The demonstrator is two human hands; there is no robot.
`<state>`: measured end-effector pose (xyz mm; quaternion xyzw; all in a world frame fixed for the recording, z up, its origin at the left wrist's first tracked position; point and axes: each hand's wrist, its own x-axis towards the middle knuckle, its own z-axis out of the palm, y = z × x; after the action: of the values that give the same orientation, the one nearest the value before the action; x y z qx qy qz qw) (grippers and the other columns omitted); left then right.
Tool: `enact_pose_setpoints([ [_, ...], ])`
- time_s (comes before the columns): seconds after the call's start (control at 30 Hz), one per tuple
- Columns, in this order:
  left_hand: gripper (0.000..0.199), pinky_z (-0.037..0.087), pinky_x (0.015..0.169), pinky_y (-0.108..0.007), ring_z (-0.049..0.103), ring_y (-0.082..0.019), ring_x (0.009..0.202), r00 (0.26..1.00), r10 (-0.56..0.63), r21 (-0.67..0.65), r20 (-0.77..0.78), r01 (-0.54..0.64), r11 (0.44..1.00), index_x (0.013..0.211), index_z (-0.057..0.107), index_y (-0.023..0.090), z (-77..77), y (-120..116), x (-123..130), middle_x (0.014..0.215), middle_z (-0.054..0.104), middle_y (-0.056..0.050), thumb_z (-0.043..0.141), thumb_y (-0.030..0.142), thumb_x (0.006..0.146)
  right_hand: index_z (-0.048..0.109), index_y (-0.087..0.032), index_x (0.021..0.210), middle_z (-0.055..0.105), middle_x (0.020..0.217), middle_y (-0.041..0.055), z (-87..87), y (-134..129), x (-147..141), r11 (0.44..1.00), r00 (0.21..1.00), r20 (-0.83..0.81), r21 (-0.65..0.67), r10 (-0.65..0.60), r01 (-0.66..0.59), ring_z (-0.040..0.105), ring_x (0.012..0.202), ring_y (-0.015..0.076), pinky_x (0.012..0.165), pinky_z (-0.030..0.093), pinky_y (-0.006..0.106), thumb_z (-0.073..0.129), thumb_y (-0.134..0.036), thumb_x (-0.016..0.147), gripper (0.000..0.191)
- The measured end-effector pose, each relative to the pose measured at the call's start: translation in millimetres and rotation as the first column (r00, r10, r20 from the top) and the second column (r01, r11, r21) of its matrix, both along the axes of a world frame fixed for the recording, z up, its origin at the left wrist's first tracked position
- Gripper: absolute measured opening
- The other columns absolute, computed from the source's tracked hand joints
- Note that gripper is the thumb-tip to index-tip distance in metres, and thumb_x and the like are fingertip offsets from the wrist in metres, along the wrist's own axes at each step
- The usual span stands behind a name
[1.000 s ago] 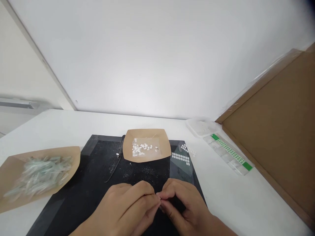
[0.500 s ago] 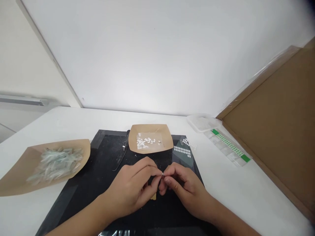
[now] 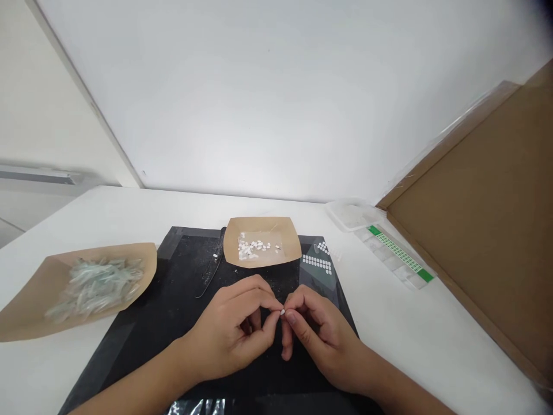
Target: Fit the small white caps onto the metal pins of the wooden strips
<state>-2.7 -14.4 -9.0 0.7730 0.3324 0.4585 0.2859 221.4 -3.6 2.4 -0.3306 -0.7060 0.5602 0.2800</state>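
Note:
A small white oval piece [image 3: 282, 312] sits where the fingertips of both hands meet, over the black mat [image 3: 173, 346]. My left hand [image 3: 242, 325] pinches it between thumb and index finger from the left. From the right, my right hand [image 3: 326, 337] closes on it with thumb and index finger, while another finger hangs lower. Beyond the hands, a brown paper tray [image 3: 262, 223] holds a clear sheet and several similar white pieces [image 3: 254, 248]. White dots in rows [image 3: 317, 263] lie at the mat's right side.
At left stands a larger paper tray [image 3: 26, 314] of clear, greenish slim packets [image 3: 101, 282]. A dark thin tool [image 3: 211, 282] lies on the mat. To the right are a shallow clear container [image 3: 352, 214], a green-edged compartment strip [image 3: 400, 253] and a tall cardboard panel [image 3: 484, 219].
The white piece between the fingertips now shows more plainly. A lower finger of my right hand has stretched downward. The yellowish scrap below the hands no longer shows. The view has shifted slightly.

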Motion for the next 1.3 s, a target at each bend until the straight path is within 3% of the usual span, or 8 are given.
enact_pose_setpoints([
  [0.17,0.018,0.05,0.051,-0.018,0.057,-0.006,0.057,1.0,0.008,0.006,-0.018,-0.008,1.0,0.109,0.073,0.018,2.2,-1.0,-0.4,0.095,0.067,-0.005,0.067,0.008,0.096,0.056,-0.021,0.098,0.07,0.072,-0.0018,-0.3,-1.2,0.4,0.999,0.999,-0.015,-0.003,-0.037,0.037,0.069,0.059,0.0124,0.063,0.052,0.024,0.053,-0.04,0.112,0.024],
  [0.37,0.018,0.05,0.049,-0.016,0.058,-0.005,0.056,1.0,-0.002,0.011,-0.018,0.002,1.0,0.109,0.074,0.018,4.0,-2.4,-0.6,0.093,0.067,-0.004,0.067,0.008,0.096,0.056,-0.021,0.095,0.07,0.073,-0.0003,-0.8,-3.0,-1.3,0.994,1.0,0.008,-0.111,-0.025,0.026,0.069,0.054,0.0122,0.053,0.049,0.021,0.056,-0.043,0.11,0.027],
  [0.57,0.018,0.053,0.05,-0.014,0.06,-0.004,0.056,0.998,0.04,0.018,-0.042,-0.039,0.999,0.109,0.074,0.017,5.5,-4.3,1.1,0.096,0.068,-0.005,0.065,0.008,0.097,0.058,-0.021,0.095,0.07,0.07,-0.0011,-1.9,-2.8,-2.2,0.995,0.998,0.001,-0.084,-0.056,0.056,0.069,0.055,0.0123,0.056,0.051,0.022,0.058,-0.041,0.109,0.025],
  [0.8,0.015,0.053,0.051,-0.014,0.061,-0.004,0.056,0.992,0.118,0.074,-0.052,-0.114,0.991,0.108,0.074,0.015,5.1,-5.4,2.5,0.097,0.069,-0.006,0.066,0.008,0.097,0.059,-0.022,0.096,0.071,0.072,-0.0026,-3.0,-4.5,-2.0,0.99,0.994,0.031,0.1,-0.102,0.098,0.069,0.056,0.0108,0.059,0.052,0.021,0.056,-0.032,0.11,0.017],
  [0.97,0.021,0.059,0.065,-0.018,0.07,-0.009,0.069,0.954,0.285,0.184,-0.095,-0.264,0.947,0.121,0.071,0.017,5.2,-2.0,-6.4,0.094,0.077,-0.004,0.06,0.011,0.104,0.064,-0.023,0.097,0.071,0.076,-0.0025,-5.3,2.1,2.4,0.9,0.962,0.102,0.388,-0.254,0.197,0.07,0.061,0.0115,0.066,0.053,0.025,0.055,-0.026,0.109,0.015],
  [1.1,0.032,0.062,0.07,-0.017,0.07,-0.006,0.063,0.928,0.352,0.169,-0.12,-0.33,0.929,0.137,0.064,0.019,2.7,3.5,-16.5,0.107,0.081,-0.003,0.05,0.013,0.108,0.064,-0.023,0.098,0.072,0.083,-0.0004,-8.9,9.5,4.3,0.879,0.934,0.097,0.383,-0.344,0.284,0.07,0.065,0.0129,0.067,0.054,0.026,0.054,-0.03,0.11,0.017],
  [1.2,0.043,0.065,0.076,-0.022,0.078,-0.01,0.08,0.918,0.382,0.163,-0.108,-0.363,0.918,0.148,0.055,0.019,-1.9,9.9,-20.3,0.12,0.081,-0.006,0.043,0.01,0.108,0.065,-0.023,0.101,0.071,0.087,0.0024,-9.2,13.8,4.3,0.871,0.92,0.118,0.386,-0.373,0.303,0.069,0.072,0.0165,0.07,0.054,0.03,0.054,-0.034,0.11,0.017],
  [1.3,0.056,0.065,0.071,-0.024,0.08,-0.016,0.102,0.914,0.401,0.101,-0.064,-0.394,0.913,0.159,0.041,0.022,-6.3,16.1,-20.0,0.134,0.075,-0.01,0.037,0.006,0.106,0.066,-0.023,0.098,0.068,0.091,0.005,-7.2,17.3,5.3,0.832,0.911,0.122,0.468,-0.394,0.297,0.065,0.079,0.0199,0.072,0.051,0.033,0.055,-0.033,0.109,0.019],
])
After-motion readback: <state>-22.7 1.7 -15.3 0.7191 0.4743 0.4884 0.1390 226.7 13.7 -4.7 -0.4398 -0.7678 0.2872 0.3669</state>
